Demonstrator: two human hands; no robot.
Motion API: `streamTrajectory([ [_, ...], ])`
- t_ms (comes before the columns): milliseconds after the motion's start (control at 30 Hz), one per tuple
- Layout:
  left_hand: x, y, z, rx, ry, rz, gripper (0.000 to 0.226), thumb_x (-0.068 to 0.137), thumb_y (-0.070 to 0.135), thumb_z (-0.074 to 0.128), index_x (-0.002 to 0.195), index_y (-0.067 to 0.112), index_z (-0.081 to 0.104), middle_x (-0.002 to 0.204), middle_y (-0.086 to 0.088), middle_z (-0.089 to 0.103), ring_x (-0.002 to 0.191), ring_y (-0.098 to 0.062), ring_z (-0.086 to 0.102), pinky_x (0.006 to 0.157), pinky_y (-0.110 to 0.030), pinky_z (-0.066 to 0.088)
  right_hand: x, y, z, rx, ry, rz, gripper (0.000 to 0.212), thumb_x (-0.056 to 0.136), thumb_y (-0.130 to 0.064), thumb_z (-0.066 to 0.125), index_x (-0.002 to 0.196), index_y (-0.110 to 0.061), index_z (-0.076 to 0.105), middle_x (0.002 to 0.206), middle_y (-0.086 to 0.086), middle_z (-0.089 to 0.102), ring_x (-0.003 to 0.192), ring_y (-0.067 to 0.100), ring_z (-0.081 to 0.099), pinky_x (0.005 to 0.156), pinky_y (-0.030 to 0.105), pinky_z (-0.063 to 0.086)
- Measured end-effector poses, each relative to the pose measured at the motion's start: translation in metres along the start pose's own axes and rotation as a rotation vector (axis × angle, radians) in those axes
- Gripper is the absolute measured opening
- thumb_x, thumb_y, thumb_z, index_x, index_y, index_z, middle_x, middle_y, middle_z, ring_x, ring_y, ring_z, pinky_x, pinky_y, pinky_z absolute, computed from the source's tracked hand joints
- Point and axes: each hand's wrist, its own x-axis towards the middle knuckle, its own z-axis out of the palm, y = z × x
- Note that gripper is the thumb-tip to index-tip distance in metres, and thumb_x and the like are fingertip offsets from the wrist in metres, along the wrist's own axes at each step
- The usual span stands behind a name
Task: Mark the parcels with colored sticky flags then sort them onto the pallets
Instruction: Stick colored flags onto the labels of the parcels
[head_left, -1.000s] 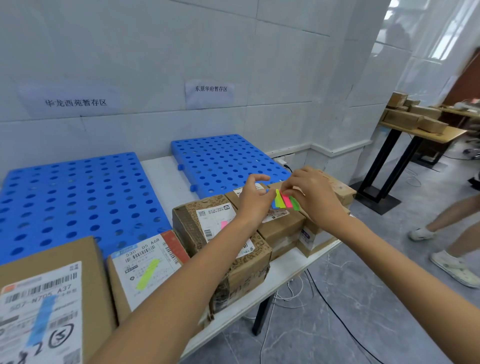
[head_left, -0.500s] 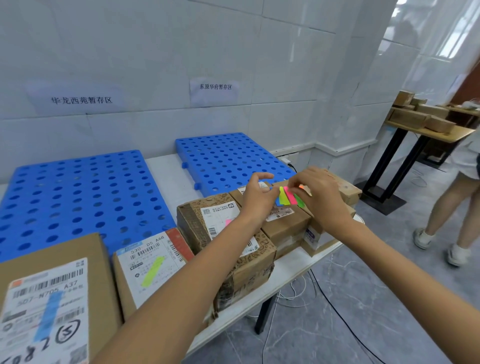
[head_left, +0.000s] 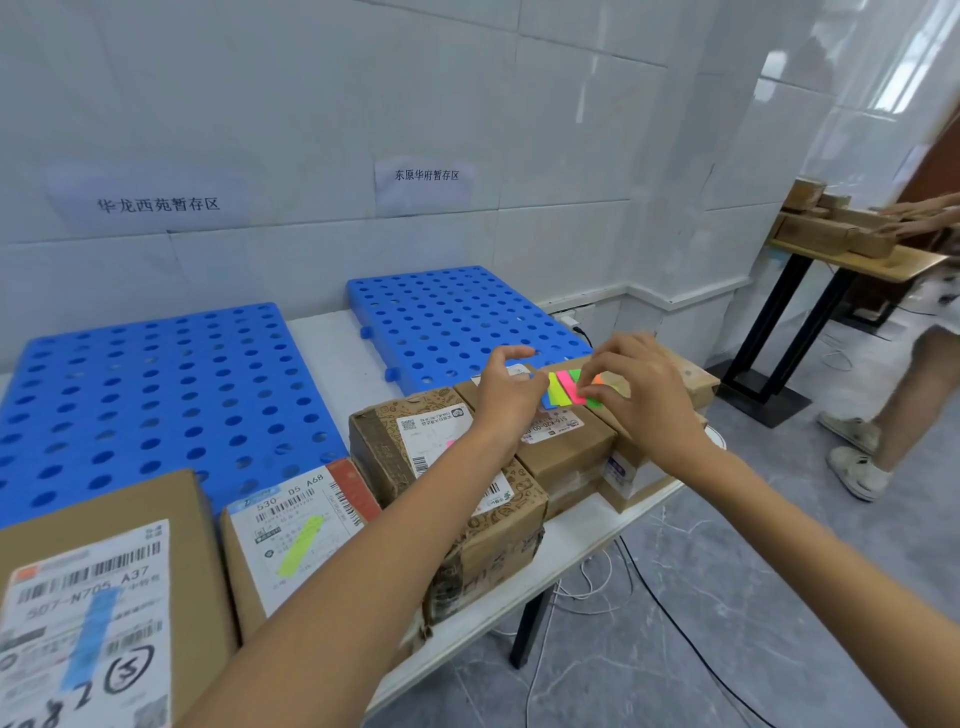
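A pad of coloured sticky flags (head_left: 563, 391) in blue, yellow, pink, green and orange hangs above a brown parcel (head_left: 569, 452). My left hand (head_left: 506, 395) pinches the pad at its left edge. My right hand (head_left: 641, 397) pinches a flag at the pad's right side with thumb and fingertips. A patterned parcel (head_left: 467, 519) under my left forearm carries a pink flag. Further left, a parcel (head_left: 296, 530) has a yellow flag and a large parcel (head_left: 93, 597) has a blue one. Two blue perforated pallets (head_left: 150, 395) (head_left: 457, 322) lie behind them.
The parcels stand along the front of a white table (head_left: 571, 535) against a tiled wall with two paper signs. More boxes (head_left: 696, 384) sit at the table's right end. Cables hang below. Another person (head_left: 904, 364) stands at a wooden side table (head_left: 852, 254) with boxes at right.
My right fingers have shifted along the pad from its left part to the orange end. The other person has walked from the far right toward the side table.
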Motion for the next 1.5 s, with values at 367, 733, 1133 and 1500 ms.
streamTrajectory([
  [367,0.003,-0.002,-0.001,-0.018,0.087,-0.056,0.023,0.09,0.012,0.057,0.104,0.028,0.047,0.121,-0.012,0.056,0.084,-0.026,0.068,0.059,-0.031,0.057,0.0,-0.012,-0.038,0.282,-0.105,0.286,0.008,0.078,-0.018,0.072,0.075,-0.02,0.065,0.083,-0.009,0.064,0.084,0.003,0.054,0.079,0.014,0.039],
  [733,0.012,0.02,0.031,-0.013,0.083,0.026,0.024,0.092,0.011,0.054,0.11,0.026,0.049,0.078,0.002,0.052,0.071,-0.02,0.054,0.067,-0.043,0.054,0.024,0.081,-0.043,0.428,0.242,0.902,0.015,0.079,-0.009,0.07,0.093,-0.007,0.068,0.081,0.008,0.064,0.075,0.017,0.059,0.072,0.034,0.051],
  [1133,0.013,-0.005,0.062,-0.019,0.017,0.057,0.022,0.094,0.015,0.055,0.111,0.028,0.048,0.075,0.004,0.067,0.064,0.002,0.066,0.061,-0.025,0.053,0.014,0.128,-0.009,0.114,-0.008,0.875,0.005,0.079,-0.012,0.072,0.076,-0.009,0.068,0.082,0.006,0.063,0.082,0.016,0.056,0.07,0.027,0.042],
  [1500,0.009,-0.002,0.059,-0.016,0.049,-0.007,0.022,0.094,0.013,0.055,0.109,0.028,0.05,0.089,-0.004,0.064,0.068,-0.009,0.064,0.056,-0.025,0.05,0.007,0.126,0.009,0.025,-0.022,0.951,0.032,0.075,-0.037,0.075,0.067,-0.019,0.05,0.085,0.004,0.058,0.093,0.021,0.05,0.067,0.026,0.032],
])
